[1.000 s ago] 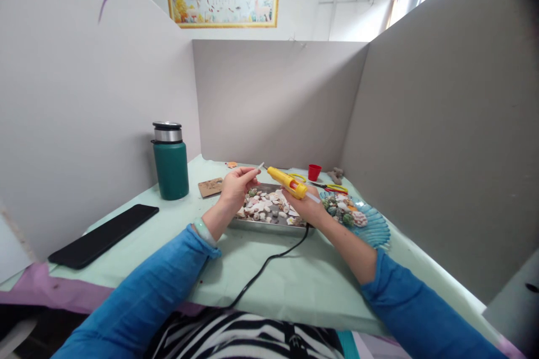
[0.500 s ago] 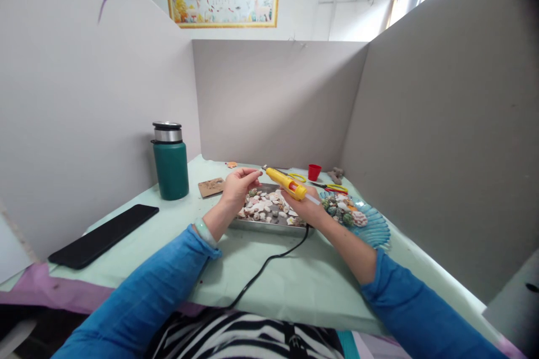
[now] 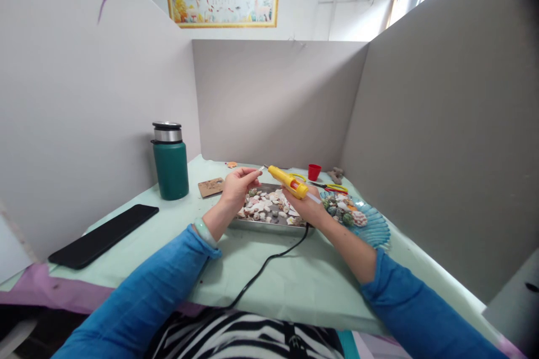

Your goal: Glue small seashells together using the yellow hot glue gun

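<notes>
My right hand [image 3: 306, 205] is wrapped round a yellow hot glue gun [image 3: 288, 181], its nozzle pointing left and a clear glue stick [image 3: 314, 198] jutting from its rear. My left hand [image 3: 243, 184] pinches a small whitish piece [image 3: 261, 169], too small to name, at its fingertips, close to the nozzle. Below both hands lies a metal tray [image 3: 269, 226] with many small seashells [image 3: 263, 206]. From the gun a black cord [image 3: 269, 261] runs across the table towards my body.
A blue glass plate [image 3: 377, 227] of shells and green pieces stands right of the tray. Behind it are scissors [image 3: 330, 187] and a red cup [image 3: 314, 172]. On the left are a green bottle [image 3: 170, 165], a cardboard piece [image 3: 211, 187] and a black flat case [image 3: 105, 234]. Grey partitions [image 3: 278, 101] enclose the table.
The glue gun has shifted slightly right, so its nozzle is a little farther from my left fingertips. My left hand stays almost in place, the whitish piece now more visible.
</notes>
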`<state>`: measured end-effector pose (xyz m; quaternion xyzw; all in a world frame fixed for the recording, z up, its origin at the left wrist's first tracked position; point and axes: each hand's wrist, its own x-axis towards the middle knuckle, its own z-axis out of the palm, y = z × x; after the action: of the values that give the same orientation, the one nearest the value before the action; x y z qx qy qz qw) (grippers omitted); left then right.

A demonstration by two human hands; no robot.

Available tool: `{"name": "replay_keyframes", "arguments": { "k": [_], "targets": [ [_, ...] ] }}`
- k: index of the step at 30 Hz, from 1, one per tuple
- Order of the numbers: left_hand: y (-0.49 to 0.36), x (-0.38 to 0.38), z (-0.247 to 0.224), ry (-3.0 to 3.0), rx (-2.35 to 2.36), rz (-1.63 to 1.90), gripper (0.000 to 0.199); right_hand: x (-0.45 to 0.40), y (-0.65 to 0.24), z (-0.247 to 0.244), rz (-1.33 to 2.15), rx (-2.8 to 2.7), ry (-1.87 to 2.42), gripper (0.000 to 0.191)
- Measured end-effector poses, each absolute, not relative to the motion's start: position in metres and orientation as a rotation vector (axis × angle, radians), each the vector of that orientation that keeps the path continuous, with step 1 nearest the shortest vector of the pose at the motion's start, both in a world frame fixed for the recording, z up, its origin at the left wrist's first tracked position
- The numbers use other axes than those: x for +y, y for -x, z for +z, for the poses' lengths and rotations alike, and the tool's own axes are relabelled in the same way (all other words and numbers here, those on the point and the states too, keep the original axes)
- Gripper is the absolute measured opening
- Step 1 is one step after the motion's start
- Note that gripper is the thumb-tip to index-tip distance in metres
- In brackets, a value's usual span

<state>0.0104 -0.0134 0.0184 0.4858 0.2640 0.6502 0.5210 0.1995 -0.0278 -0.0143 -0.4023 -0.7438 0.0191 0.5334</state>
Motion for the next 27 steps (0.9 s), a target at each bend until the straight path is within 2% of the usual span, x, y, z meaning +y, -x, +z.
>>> {"name": "replay_keyframes", "arguments": {
  "k": [9,22,27],
  "targets": [
    [-0.0095,-0.011,0.0181,-1.152,0.634,1.561,0.031,-0.0276,-0.1986,-0.0166,0.135,-1.828,0.893,0.016],
    [-0.0101,-0.0139,0.0194,-1.174,0.653,1.56,0.029,-0.0268,-0.1991,-0.0139,0.015,-1.774,0.939,0.021],
    [-0.0097,-0.012,0.0185,-1.173,0.645,1.562,0.031,-0.0271,-0.1989,-0.015,0.07,-1.799,0.905,0.019]
  ]
}}
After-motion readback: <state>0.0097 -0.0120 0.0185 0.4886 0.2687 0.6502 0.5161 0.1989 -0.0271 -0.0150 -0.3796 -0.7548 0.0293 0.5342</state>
